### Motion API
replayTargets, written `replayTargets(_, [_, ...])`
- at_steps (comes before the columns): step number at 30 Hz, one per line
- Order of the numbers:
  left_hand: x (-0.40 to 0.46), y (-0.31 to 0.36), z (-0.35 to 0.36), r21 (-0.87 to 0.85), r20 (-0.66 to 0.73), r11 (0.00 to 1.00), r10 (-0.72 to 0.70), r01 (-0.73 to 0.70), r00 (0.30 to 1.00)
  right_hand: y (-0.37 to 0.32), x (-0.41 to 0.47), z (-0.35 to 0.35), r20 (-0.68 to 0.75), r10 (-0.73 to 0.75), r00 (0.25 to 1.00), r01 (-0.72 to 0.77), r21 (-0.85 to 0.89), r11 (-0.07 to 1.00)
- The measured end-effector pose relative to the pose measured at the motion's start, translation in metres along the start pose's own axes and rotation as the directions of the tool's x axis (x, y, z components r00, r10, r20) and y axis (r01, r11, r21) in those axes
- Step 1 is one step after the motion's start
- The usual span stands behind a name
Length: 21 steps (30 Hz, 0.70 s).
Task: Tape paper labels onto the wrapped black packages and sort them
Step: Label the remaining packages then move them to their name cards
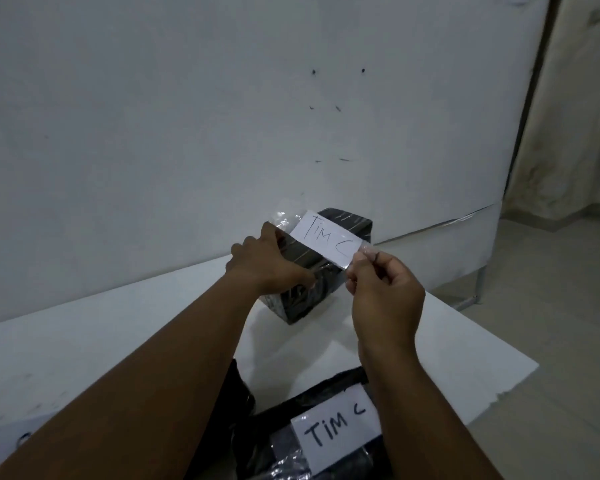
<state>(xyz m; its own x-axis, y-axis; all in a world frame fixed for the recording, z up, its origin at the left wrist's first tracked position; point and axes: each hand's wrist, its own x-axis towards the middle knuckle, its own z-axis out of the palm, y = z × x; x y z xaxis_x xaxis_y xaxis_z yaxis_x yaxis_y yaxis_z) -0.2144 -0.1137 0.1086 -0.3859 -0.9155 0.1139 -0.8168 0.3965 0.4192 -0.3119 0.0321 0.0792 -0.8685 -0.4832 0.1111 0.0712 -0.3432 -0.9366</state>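
A wrapped black package [312,271] stands on the white table [118,323], just above the middle of the view, close to the white wall [187,98] behind it. It is turned corner-on: its long axis runs from about 7 o'clock, nearest the person, to about 1 o'clock, toward the wall.

A paper label [328,241] reading "TiM C" lies over the package's top, held on a strip of clear tape [284,216]. The label's long axis runs from 10 o'clock to 4 o'clock, crossing the package's own line. The tape sticks out past the label at both ends.

The left hand [260,261] reaches in from 7 o'clock and rests on the package's left side, fingers curled over the upper edge near the tape's far end, thumb down on the side face. The right hand [381,292] comes up from 5 o'clock and pinches the tape's near end between thumb and fingertips, just off the package's right corner.

At 6 o'clock, at the bottom edge, lies a second black package [291,445] with its own label [336,433], also "TiM C", taped flat and facing up.
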Motion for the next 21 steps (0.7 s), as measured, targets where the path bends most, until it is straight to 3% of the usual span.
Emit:
replayTargets(6, [-0.079,0.009,-0.072,0.017,-0.012,0.994,0.107,-0.107,0.994,-0.063,-0.026,-0.014,0.073,-0.145,0.987,0.152,-0.088,0.985])
replayTargets(11, [-0.154,0.002,-0.101,-0.160,0.059,0.977,0.154,-0.143,0.986,-0.103,-0.059,-0.040,0.137,-0.254,0.957,0.275,-0.163,0.948])
replayTargets(15, [-0.200,-0.006,-0.095,-0.261,0.067,0.957,0.151,-0.129,0.986,-0.111,-0.074,-0.053,0.153,-0.206,0.966,0.234,-0.193,0.953])
replayTargets(21, [-0.232,-0.012,-0.072,-0.266,0.026,0.958,0.119,-0.108,0.993,-0.103,-0.086,-0.067,0.180,-0.094,0.979,0.148,-0.322,0.935])
